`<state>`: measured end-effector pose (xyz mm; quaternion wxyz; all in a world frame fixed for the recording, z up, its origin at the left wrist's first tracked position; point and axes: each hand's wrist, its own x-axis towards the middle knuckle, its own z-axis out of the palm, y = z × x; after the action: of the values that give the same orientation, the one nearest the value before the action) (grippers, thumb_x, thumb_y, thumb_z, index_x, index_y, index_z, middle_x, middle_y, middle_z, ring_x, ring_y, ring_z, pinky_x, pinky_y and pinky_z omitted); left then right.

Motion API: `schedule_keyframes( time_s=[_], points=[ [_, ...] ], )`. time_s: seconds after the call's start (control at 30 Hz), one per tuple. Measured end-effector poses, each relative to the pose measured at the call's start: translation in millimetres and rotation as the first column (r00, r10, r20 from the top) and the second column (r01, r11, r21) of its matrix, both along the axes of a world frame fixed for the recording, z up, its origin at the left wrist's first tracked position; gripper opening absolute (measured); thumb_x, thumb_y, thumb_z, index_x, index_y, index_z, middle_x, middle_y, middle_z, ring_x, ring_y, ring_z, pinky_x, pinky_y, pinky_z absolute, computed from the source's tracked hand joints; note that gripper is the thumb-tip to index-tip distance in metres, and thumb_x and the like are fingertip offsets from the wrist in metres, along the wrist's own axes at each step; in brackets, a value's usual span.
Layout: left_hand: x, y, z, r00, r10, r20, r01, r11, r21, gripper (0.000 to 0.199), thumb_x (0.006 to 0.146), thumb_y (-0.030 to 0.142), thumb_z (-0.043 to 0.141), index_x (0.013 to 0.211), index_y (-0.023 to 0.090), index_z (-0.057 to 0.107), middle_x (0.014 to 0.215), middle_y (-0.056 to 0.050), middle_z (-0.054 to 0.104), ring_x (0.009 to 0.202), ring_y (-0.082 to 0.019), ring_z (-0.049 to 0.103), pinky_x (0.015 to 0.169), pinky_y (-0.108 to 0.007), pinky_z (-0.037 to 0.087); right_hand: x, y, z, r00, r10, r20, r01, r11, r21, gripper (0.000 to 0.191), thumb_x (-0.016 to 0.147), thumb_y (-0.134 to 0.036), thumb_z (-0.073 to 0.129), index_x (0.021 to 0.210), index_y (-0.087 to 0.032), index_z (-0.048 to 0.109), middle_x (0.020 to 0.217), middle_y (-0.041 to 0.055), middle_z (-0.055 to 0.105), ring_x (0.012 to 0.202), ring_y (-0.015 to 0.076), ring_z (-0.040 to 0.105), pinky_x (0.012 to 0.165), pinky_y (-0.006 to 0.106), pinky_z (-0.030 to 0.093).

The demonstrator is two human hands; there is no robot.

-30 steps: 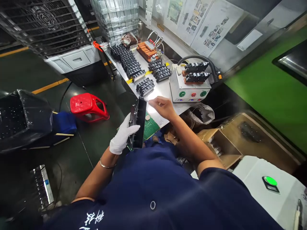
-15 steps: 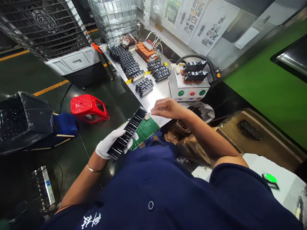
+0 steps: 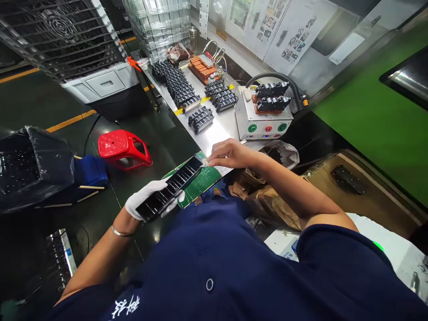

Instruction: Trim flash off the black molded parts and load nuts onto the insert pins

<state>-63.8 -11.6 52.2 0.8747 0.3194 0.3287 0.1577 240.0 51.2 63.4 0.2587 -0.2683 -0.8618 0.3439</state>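
Observation:
A long black slotted part (image 3: 170,189) slants over a green mat (image 3: 200,180) at the front edge of the metal table. My left hand (image 3: 147,197), in a white glove, is wrapped round its lower left end. Bare and pinched, my right hand (image 3: 228,154) is at the part's upper right end. Its fingertips hold something small and pale, too small to name. Behind the mat, a short black ribbed part (image 3: 201,119) lies on the table, near more black parts (image 3: 221,98).
A white control box (image 3: 264,127) with round buttons carries two black parts. An orange fixture (image 3: 202,67) and a long row of black parts (image 3: 177,87) are farther back. A red stool (image 3: 115,143) stands left; cardboard boxes (image 3: 270,203) are at the right.
My left hand and the black part have shifted down and left, and the part lies at a flatter slant. My right hand has moved slightly, staying by its upper end.

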Motion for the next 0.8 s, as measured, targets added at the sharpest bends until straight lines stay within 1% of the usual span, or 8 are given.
schedule_keyframes(
  time_s=[0.1,0.2,0.3,0.37,0.5,0.67,0.8],
  points=[
    [0.5,0.6,0.1,1.000,0.003,-0.012,-0.004,1.000,-0.011,0.046,0.073,0.049,0.064,0.103,0.014,0.066,0.076,-0.013,0.068,0.048,-0.015,0.056,0.037,-0.023,0.044,0.3,-0.9,-2.2,1.000,0.000,-0.028,-0.001,0.999,-0.036,0.029,0.088,-0.042,0.065,0.083,-0.016,0.076,0.082,0.0074,0.074,0.073,0.0129,0.065,0.066,0.026,0.049],
    [1.0,0.3,1.7,1.000,0.022,-0.008,-0.022,1.000,0.010,0.045,0.072,0.049,0.065,0.101,0.016,0.068,0.081,-0.013,0.070,0.049,-0.015,0.057,0.036,-0.023,0.043,1.0,-2.4,0.4,0.999,0.010,-0.052,-0.014,0.997,-0.076,0.028,0.088,-0.041,0.066,0.083,-0.015,0.076,0.081,0.0071,0.074,0.073,0.0130,0.065,0.065,0.027,0.050],
    [0.8,0.3,2.1,1.000,0.013,-0.010,-0.013,0.999,0.037,0.044,0.071,0.051,0.066,0.101,0.019,0.068,0.081,-0.011,0.070,0.052,-0.016,0.058,0.037,-0.022,0.044,1.9,-3.7,4.8,0.998,0.011,-0.069,-0.016,0.997,-0.072,0.026,0.087,-0.041,0.067,0.082,-0.017,0.076,0.079,0.0056,0.074,0.070,0.0123,0.065,0.064,0.027,0.050],
    [0.4,0.8,1.2,1.000,0.004,-0.011,-0.004,0.999,0.049,0.047,0.070,0.052,0.067,0.104,0.020,0.068,0.080,-0.010,0.070,0.052,-0.016,0.058,0.037,-0.022,0.044,2.5,-4.1,6.9,0.997,0.010,-0.072,-0.015,0.998,-0.065,0.026,0.087,-0.041,0.067,0.082,-0.017,0.077,0.079,0.0053,0.074,0.069,0.0120,0.064,0.063,0.027,0.049],
    [-1.5,1.5,-1.3,1.000,-0.010,-0.015,0.011,0.997,0.078,0.058,0.069,0.054,0.067,0.117,0.020,0.064,0.085,-0.011,0.070,0.051,-0.016,0.057,0.035,-0.023,0.043,3.5,-3.7,8.6,0.997,0.026,-0.068,-0.031,0.997,-0.071,0.025,0.087,-0.040,0.067,0.083,-0.017,0.077,0.079,0.0054,0.074,0.071,0.0125,0.065,0.064,0.028,0.050],
    [-2.9,-1.0,0.1,0.999,-0.026,-0.034,0.029,0.995,0.097,0.063,0.073,0.052,0.064,0.127,0.022,0.057,0.088,-0.011,0.070,0.054,-0.017,0.058,0.037,-0.022,0.044,5.8,-1.7,10.0,0.998,0.037,-0.053,-0.042,0.995,-0.086,0.025,0.087,-0.039,0.067,0.083,-0.017,0.077,0.078,0.0058,0.074,0.070,0.0125,0.063,0.065,0.028,0.050],
    [-2.6,-3.5,0.6,0.998,-0.032,-0.048,0.035,0.997,0.069,0.066,0.073,0.052,0.064,0.132,0.022,0.054,0.089,-0.011,0.070,0.054,-0.018,0.059,0.037,-0.023,0.043,7.0,-0.7,11.6,0.997,0.069,-0.036,-0.074,0.988,-0.136,0.025,0.086,-0.041,0.068,0.081,-0.018,0.078,0.077,0.0048,0.073,0.071,0.0120,0.063,0.066,0.027,0.050]
  ],
)
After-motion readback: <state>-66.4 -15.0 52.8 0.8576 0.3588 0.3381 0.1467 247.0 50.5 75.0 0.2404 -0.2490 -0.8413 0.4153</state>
